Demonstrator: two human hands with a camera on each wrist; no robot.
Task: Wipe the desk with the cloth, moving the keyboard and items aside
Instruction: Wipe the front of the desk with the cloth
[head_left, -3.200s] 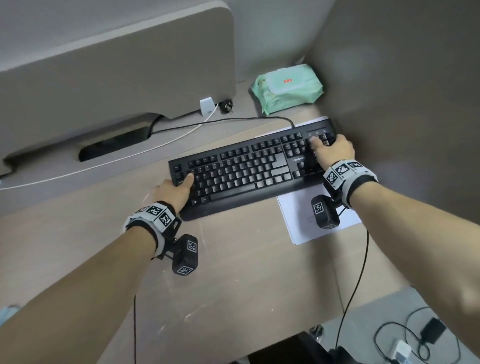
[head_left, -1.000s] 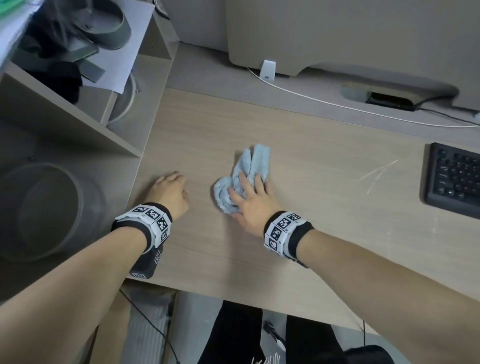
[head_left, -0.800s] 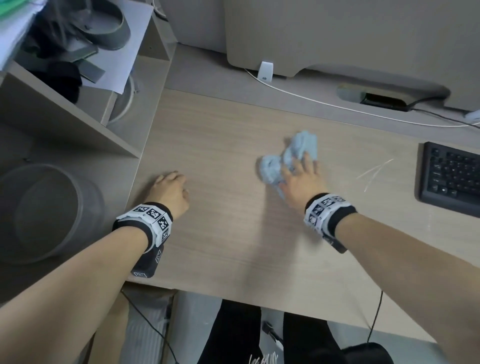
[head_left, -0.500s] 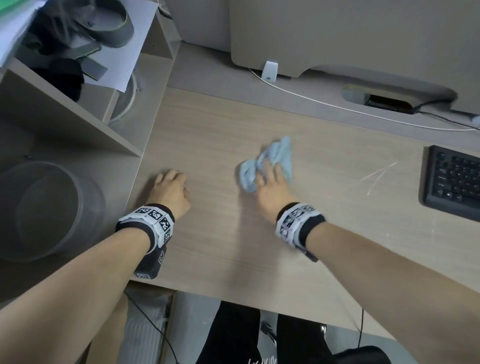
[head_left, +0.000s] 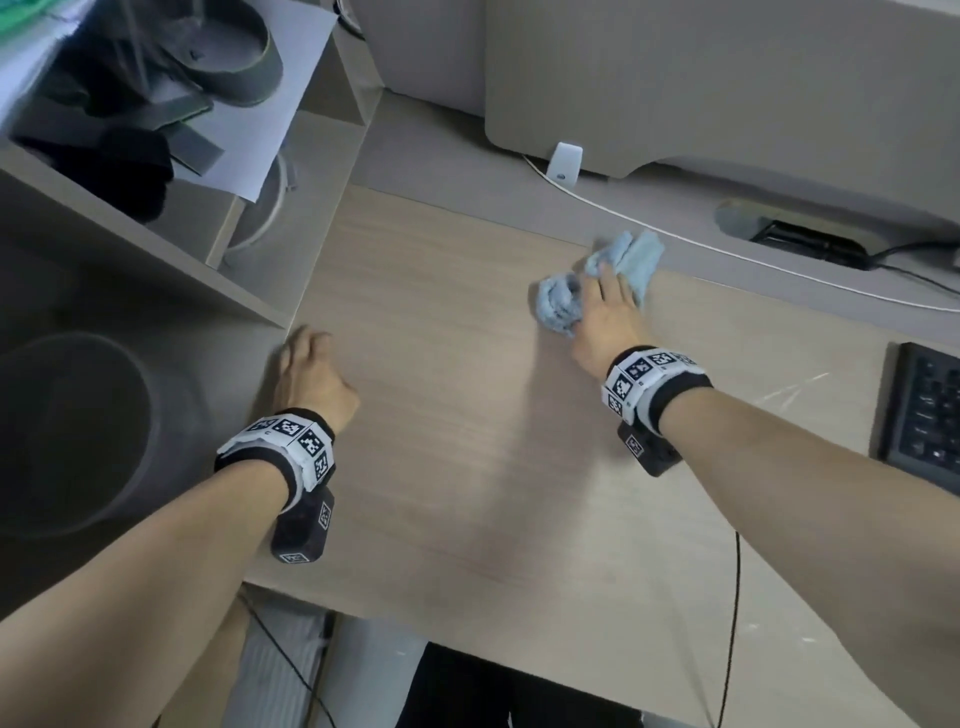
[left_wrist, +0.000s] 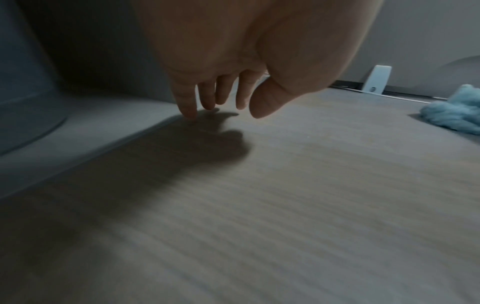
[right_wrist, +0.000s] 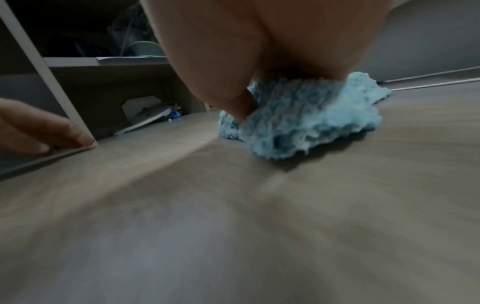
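A crumpled light-blue cloth (head_left: 558, 301) (right_wrist: 306, 119) (left_wrist: 451, 117) lies on the wooden desk (head_left: 467, 467) near its back edge. My right hand (head_left: 605, 306) (right_wrist: 249, 98) presses flat on the cloth with straight fingers. At the desk's left edge my left hand (head_left: 306, 364) (left_wrist: 221, 102) rests with loose fingertips touching the wood and holds nothing. The black keyboard (head_left: 924, 415) sits at the far right, partly out of frame.
An open shelf unit (head_left: 156, 223) with papers and dark items stands at the left. A grey partition (head_left: 727, 78), a white cable (head_left: 727, 254), a white clip (head_left: 566, 161) and a cable slot (head_left: 800, 239) run along the back. A round bin (head_left: 67, 431) is lower left.
Both hands left the keyboard and the view turned left. Over the last second my right hand swept the cloth right, back left, then right and farther back. My left hand stayed put.
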